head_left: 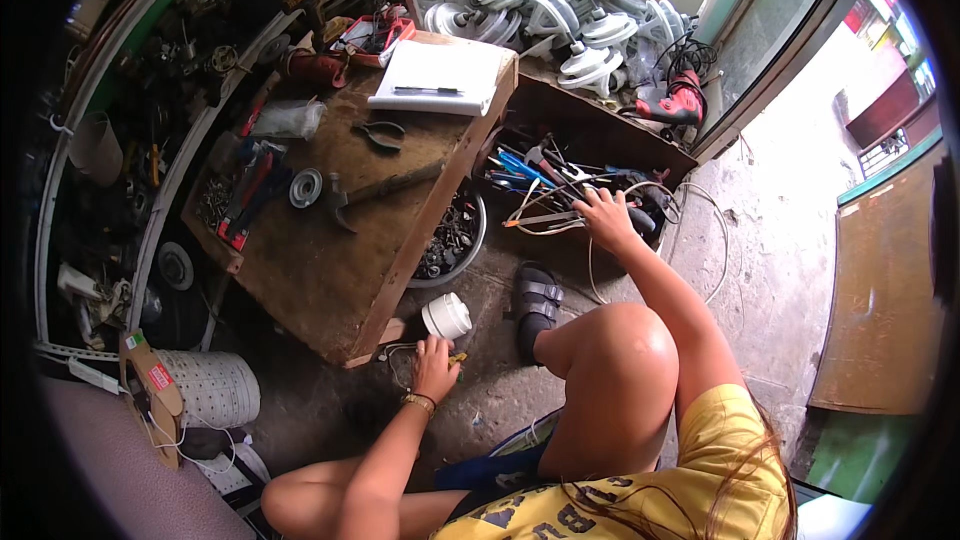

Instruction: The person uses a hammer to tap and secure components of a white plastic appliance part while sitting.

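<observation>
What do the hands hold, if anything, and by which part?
The left hand is at a small yellow thing, the right hand at the tools in the brown box. The contact is hidden, so neither hold can be told.

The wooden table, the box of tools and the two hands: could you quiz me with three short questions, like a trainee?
1. True or false: the right hand is at the box of tools.
2. On the wooden table, what lies between the white paper and the hammer: A) a sandal, B) pliers, C) a red drill?
3. Fill in: the white cylinder is nearest the ___ hand.

Key: 1 true; 2 B; 3 left hand.
</observation>
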`<state>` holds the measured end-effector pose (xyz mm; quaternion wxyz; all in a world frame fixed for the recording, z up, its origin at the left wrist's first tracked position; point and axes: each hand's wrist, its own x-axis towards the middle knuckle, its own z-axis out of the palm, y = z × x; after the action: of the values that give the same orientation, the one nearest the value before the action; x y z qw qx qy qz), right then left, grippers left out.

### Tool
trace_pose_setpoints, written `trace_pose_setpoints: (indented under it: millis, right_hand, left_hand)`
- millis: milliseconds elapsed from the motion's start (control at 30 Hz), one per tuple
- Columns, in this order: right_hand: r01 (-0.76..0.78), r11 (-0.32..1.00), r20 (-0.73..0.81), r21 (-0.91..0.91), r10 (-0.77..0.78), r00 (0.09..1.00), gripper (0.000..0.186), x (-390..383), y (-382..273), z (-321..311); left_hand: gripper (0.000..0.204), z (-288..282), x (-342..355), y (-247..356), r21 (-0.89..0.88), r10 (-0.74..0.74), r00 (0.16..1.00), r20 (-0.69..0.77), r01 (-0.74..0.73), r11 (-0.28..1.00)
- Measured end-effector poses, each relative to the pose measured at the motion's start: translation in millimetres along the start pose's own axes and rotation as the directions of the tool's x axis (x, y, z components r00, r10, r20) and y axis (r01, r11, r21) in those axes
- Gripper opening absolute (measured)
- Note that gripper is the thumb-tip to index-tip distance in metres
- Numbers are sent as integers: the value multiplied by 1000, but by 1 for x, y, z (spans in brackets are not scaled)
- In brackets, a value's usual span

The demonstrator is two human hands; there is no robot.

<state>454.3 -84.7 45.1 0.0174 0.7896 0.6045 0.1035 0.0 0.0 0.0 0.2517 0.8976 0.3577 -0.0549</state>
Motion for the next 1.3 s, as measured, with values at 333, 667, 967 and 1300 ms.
trace_pose_setpoints:
  millis: [333,667,967,1300]
  right_hand:
    - [232,926,-80,297,-218,973,4,23,71,10]
    - [-55,925,-89,376,95,991,19,152,53,66]
    - [-307,933,134,189,285,949,22,215,32,103]
    - [-401,688,39,605,477,878,27,191,60,45]
  left_hand:
    - [84,79,58,-39,-894,-771,547,326,445,-62]
    - [30,73,47,-49,-871,-513,852,106,329,365]
    - [31,71,-17,-39,-834,-442,857,265,434,341]
    - [44,80,-11,-34,-787,-495,837,235,463,409]
